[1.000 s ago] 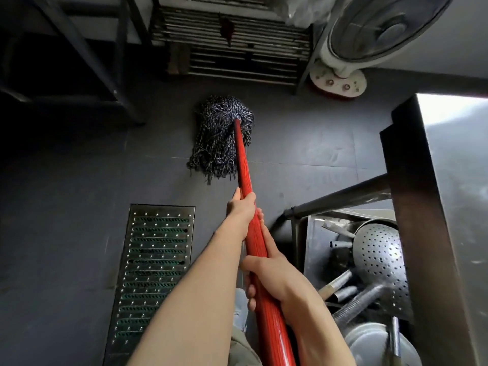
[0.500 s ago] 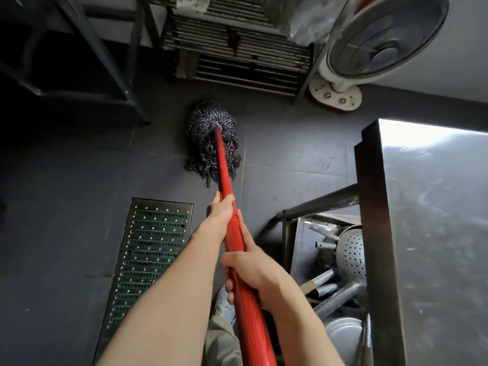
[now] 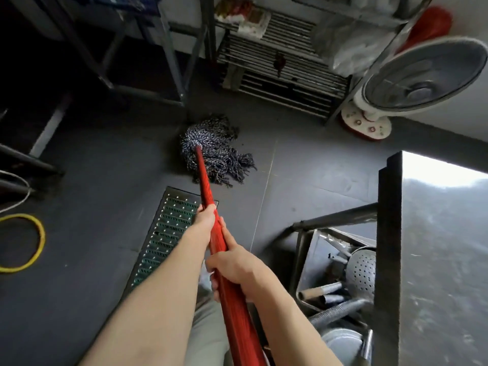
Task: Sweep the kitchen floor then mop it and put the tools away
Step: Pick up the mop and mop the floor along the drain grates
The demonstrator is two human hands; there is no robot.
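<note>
- The left hand (image 3: 204, 216) grips the red mop handle (image 3: 211, 223), fingers wrapped round it, farther down the stick.
- The right hand (image 3: 235, 268) grips the same handle closer to the body.
- The mop head (image 3: 214, 149) lies on the dark floor (image 3: 92, 180), just past the metal drain grate (image 3: 163, 233).
- A white fan (image 3: 412, 80) stands near the shiny worktop (image 3: 443, 247).

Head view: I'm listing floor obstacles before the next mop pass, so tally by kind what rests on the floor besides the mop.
Floor drain grate: 1
Yellow hose loop: 1
Fan: 1
Slatted rack: 1
Total: 4
The mop is held by the left hand and right hand.
</note>
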